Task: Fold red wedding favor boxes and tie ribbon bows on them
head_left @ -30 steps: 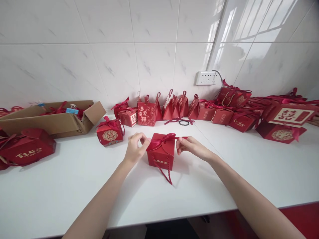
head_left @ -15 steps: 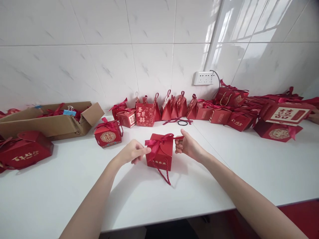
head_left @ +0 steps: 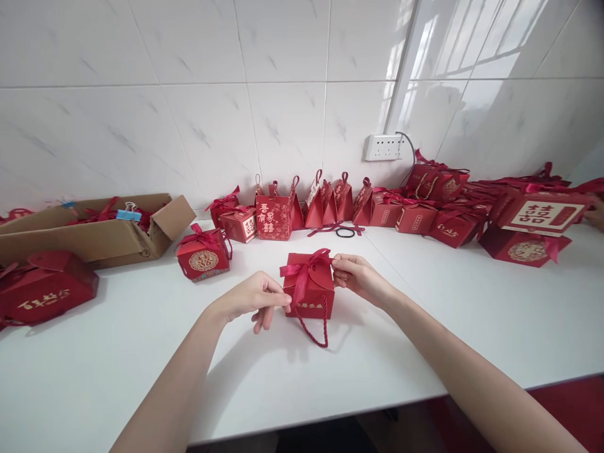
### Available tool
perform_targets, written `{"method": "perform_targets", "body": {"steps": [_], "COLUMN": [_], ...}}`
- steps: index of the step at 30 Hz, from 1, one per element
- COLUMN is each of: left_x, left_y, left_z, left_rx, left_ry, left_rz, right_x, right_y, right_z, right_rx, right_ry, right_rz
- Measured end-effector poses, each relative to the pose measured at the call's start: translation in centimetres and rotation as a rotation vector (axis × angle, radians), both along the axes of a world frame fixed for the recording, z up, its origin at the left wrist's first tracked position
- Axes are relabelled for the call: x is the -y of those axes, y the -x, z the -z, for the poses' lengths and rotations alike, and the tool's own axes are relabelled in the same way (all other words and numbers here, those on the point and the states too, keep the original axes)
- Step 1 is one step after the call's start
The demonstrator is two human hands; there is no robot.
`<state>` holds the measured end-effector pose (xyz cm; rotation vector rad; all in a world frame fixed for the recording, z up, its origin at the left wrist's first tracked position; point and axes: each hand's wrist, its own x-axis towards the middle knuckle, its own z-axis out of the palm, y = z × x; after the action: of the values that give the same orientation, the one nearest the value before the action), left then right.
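Observation:
A small red gift box [head_left: 315, 286] with gold lettering stands upright on the white table [head_left: 377, 377] in front of me. A shiny red ribbon [head_left: 302, 274] is tied in a bow on its top, and a twisted red cord handle [head_left: 314, 338] hangs from its front. At the box's left front edge, my left hand [head_left: 258, 303] pinches the ribbon's hanging tail between thumb and index finger, the other fingers loosely curled. My right hand [head_left: 356, 277] is at the upper right edge, its fingertips closed on the ribbon beside the bow.
Several red boxes [head_left: 274, 217] line the tiled wall. Another tied box [head_left: 204, 253] stands left of mine, near a cardboard carton [head_left: 117, 242] and a large red box [head_left: 47, 288]. Stacked boxes [head_left: 533, 226] are at right. A black ring [head_left: 345, 232] lies behind, below a power strip [head_left: 384, 148].
My left hand has moved slightly lower, onto the ribbon's tail. My right hand has come in closer to the bow. The box has turned a little and sits slightly farther right.

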<state>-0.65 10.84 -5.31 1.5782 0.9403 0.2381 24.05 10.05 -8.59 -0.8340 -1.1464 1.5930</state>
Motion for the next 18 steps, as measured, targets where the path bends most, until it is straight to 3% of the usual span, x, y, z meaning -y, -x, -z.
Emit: {"method": "perform_targets", "body": {"steps": [5, 8, 13, 18], "left_x": [0.3, 0.7, 1.2, 0.6], "left_y": [-0.4, -1.3, -2.1, -1.0], "left_z": [-0.1, -0.1, -0.1, -0.3], "left_rx": [-0.065, -0.068, 0.028, 0.221], "left_ry": [-0.010, -0.048, -0.096, -0.023], "left_rz": [0.001, -0.064, -0.223, -0.198], "right_x": [0.1, 0.1, 0.0, 0.0], "right_y": [0.0, -0.1, -0.1, -0.4], "right_z": [0.0, 0.0, 0.0, -0.3], "right_rx": [-0.002, -0.003, -0.028, -0.070], "right_ry": [-0.021, -0.038, -0.057, -0.049], "right_rz": [-0.008, 0.000, 0.012, 0.066]}}
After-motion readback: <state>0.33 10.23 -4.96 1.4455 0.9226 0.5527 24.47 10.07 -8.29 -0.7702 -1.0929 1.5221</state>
